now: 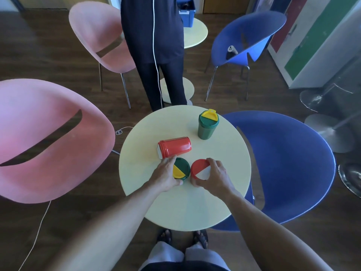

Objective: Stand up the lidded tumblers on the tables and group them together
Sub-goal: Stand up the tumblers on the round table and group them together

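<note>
My left hand is wrapped around an upright green tumbler with a yellow-flapped lid; my right hand clasps an upright red tumbler with a white flap, just beside it. Beyond my left fingers a second red tumbler lies on its side. Farther back on the round table another green tumbler stands alone.

Both bare forearms reach forward over the near edge of the counter. The left hand and right hand sit side by side near its middle, fingers curled in a grip, palms turned inward.
</note>
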A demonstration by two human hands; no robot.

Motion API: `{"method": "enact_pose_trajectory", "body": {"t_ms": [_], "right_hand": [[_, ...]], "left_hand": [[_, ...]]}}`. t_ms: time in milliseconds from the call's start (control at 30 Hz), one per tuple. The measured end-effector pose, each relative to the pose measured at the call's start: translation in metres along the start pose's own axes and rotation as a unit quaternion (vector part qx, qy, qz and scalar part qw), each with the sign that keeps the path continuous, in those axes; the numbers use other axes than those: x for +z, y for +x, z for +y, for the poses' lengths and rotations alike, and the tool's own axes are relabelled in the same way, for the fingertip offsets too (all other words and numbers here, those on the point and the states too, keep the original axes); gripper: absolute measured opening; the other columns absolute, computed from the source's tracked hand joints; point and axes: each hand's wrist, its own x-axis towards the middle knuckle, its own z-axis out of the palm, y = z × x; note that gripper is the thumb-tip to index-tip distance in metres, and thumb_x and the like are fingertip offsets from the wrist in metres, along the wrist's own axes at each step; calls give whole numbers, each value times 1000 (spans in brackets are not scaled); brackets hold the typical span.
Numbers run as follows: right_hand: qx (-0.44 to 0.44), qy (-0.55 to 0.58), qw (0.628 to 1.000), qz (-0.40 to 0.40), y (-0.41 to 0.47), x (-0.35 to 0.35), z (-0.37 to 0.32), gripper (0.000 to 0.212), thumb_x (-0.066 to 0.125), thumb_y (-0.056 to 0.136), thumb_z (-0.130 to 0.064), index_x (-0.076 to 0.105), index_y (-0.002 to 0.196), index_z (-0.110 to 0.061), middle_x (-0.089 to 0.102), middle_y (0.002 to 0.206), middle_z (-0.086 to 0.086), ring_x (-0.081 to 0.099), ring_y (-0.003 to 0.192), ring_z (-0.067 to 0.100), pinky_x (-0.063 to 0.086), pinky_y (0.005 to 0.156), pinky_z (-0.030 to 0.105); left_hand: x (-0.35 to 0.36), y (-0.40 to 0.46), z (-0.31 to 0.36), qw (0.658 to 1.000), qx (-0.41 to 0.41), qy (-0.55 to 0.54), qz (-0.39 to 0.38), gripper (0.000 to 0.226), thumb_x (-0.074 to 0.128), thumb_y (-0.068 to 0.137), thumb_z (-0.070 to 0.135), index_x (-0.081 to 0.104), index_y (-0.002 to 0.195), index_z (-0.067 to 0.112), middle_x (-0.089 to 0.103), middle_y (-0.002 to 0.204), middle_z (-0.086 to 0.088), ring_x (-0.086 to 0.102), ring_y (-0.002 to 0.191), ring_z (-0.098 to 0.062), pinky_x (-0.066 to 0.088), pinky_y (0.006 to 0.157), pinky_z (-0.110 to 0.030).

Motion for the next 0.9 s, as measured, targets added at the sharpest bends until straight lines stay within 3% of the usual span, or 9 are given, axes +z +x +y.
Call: {"method": "enact_pose_trajectory", "body": {"t_ms": [167,500,767,900], "right_hand": [[-13,-10,1000,-17,1,-1,1,96,82,67,-52,32,143,-21,40,137,2,48,118,22,41,84,21],[-23,-18,999,-38,1,-3,3,101,80,65,-58,30,145,-22,38,141,2,45,122,21,44,94,27],[-14,-14,999,-39,1,-2,2,101,80,65,-58,29,145,-23,37,142,1,44,123,21,40,81,20],[-1,-9,999,-37,0,-2,1,99,77,67,-61,29,145,-24,36,142,0,43,124,21,41,85,22]], "left_hand": [[-1,1,0,1000,7,4,-11,101,77,77,30,13,153,17,18,158,-2,20,144,-21,24,112,-30],[3,1,-1,1000,18,-5,7,101,79,74,32,16,152,20,24,155,-1,27,141,-20,31,109,-33],[5,3,-6,1000,24,-16,7,101,80,73,36,17,151,21,25,155,0,29,140,-19,34,108,-33],[3,6,-11,999,34,-37,-1,102,80,70,42,19,151,25,28,152,1,32,137,-19,35,105,-31]]}}
